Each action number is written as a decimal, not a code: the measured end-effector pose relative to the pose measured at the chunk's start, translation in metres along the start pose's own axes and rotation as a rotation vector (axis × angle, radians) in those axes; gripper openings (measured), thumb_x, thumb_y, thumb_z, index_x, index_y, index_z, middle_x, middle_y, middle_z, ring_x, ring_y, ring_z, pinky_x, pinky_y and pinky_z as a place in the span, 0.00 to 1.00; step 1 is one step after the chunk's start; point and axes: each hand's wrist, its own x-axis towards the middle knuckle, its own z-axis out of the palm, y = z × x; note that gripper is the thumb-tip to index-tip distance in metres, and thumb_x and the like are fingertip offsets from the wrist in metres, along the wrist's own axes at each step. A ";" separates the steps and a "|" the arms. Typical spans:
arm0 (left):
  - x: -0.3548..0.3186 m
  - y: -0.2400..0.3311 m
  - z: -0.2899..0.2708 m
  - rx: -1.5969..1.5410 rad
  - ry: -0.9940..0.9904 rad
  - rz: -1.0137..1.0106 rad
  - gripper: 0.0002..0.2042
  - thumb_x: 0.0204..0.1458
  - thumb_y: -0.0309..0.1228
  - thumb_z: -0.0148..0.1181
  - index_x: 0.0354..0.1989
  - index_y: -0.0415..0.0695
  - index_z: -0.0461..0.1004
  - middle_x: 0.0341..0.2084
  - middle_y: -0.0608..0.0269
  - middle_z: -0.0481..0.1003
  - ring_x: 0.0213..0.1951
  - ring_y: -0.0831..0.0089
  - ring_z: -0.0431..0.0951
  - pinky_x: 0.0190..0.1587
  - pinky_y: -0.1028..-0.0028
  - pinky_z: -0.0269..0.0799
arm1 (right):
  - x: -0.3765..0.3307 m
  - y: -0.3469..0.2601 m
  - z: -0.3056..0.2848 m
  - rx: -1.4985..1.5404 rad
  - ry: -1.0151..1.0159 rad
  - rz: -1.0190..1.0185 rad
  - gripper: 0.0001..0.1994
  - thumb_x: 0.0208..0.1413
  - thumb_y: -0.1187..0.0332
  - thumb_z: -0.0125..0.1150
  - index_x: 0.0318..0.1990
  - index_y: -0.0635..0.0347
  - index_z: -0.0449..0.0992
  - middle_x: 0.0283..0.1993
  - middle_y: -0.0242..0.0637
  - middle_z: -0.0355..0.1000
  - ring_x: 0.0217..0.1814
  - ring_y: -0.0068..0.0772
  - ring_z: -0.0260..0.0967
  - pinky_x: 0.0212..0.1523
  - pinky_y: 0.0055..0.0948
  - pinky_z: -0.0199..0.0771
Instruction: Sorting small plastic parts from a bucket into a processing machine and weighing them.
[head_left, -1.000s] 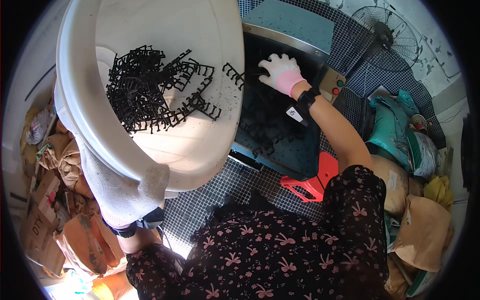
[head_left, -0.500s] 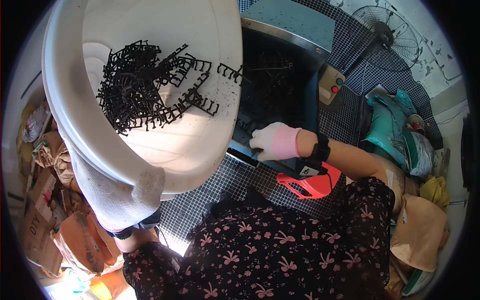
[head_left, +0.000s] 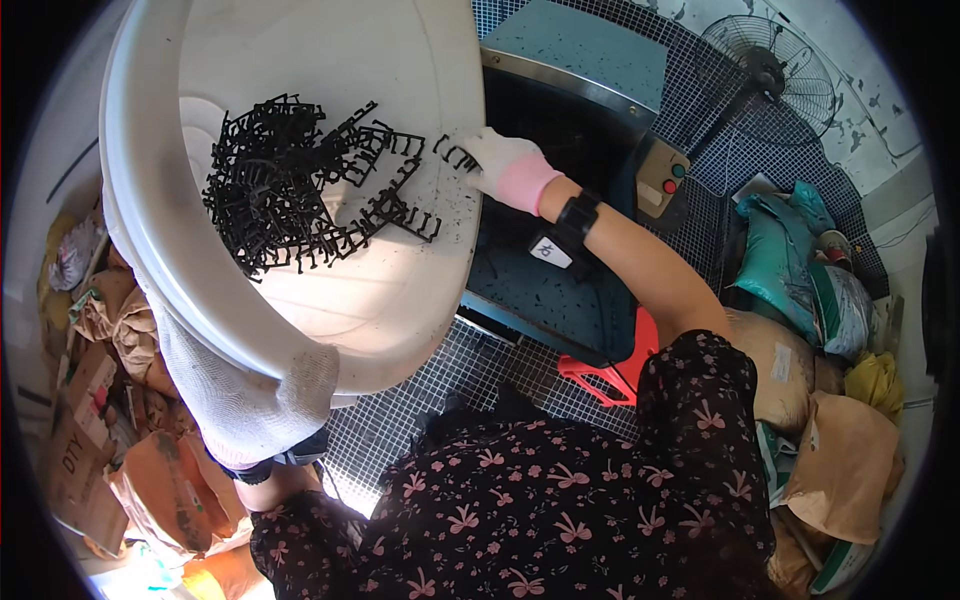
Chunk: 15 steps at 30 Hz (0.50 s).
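Observation:
My gloved left hand (head_left: 255, 400) grips the rim of a large white plastic tub (head_left: 400, 330), which is tilted over the machine. In the tub lies a tangled heap of black plastic sprues (head_left: 275, 190), thin and comb-like. My right hand (head_left: 505, 165), in a white glove with a pink cuff, is at the tub's right edge. Its fingers close on the end of a single black plastic sprue (head_left: 455, 152) lying across that edge. Below and beyond the right hand is the dark blue feed hopper (head_left: 545, 310) of the machine, with small black bits on its surface.
A metal cover (head_left: 575, 55) tops the machine, with a box of red and green buttons (head_left: 662, 180) at its side. A red plastic object (head_left: 615, 375) stands beneath. A floor fan (head_left: 765, 75) is at far right, sacks (head_left: 775, 260) at right, cartons and paper bags (head_left: 165, 490) at left.
My right hand has moved up from the hopper's near edge to the sprue on the tub's edge. Black pieces seen inside the hopper before no longer show clearly. The tub shifted slightly.

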 end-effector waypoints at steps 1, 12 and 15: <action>0.001 0.003 -0.001 0.003 0.011 0.012 0.42 0.25 0.34 0.57 0.55 0.30 0.51 0.35 0.60 0.62 0.35 0.74 0.62 0.40 0.75 0.61 | -0.001 0.008 0.006 0.000 -0.067 0.011 0.13 0.46 0.65 0.54 0.39 0.59 0.69 0.34 0.43 0.67 0.33 0.47 0.70 0.33 0.39 0.72; -0.001 -0.026 -0.006 -0.024 0.033 -0.058 0.47 0.23 0.39 0.60 0.57 0.30 0.48 0.42 0.57 0.61 0.41 0.71 0.62 0.47 0.74 0.58 | -0.067 -0.021 -0.020 -0.491 -0.662 -0.005 0.18 0.47 0.69 0.52 0.48 0.50 0.68 0.39 0.41 0.66 0.41 0.40 0.67 0.37 0.37 0.67; -0.002 -0.025 0.001 -0.047 0.019 -0.076 0.48 0.23 0.42 0.61 0.57 0.30 0.48 0.44 0.57 0.61 0.44 0.71 0.61 0.49 0.74 0.57 | -0.076 0.006 0.013 -0.553 -0.720 0.105 0.17 0.49 0.69 0.48 0.49 0.47 0.67 0.42 0.39 0.65 0.45 0.39 0.65 0.39 0.35 0.65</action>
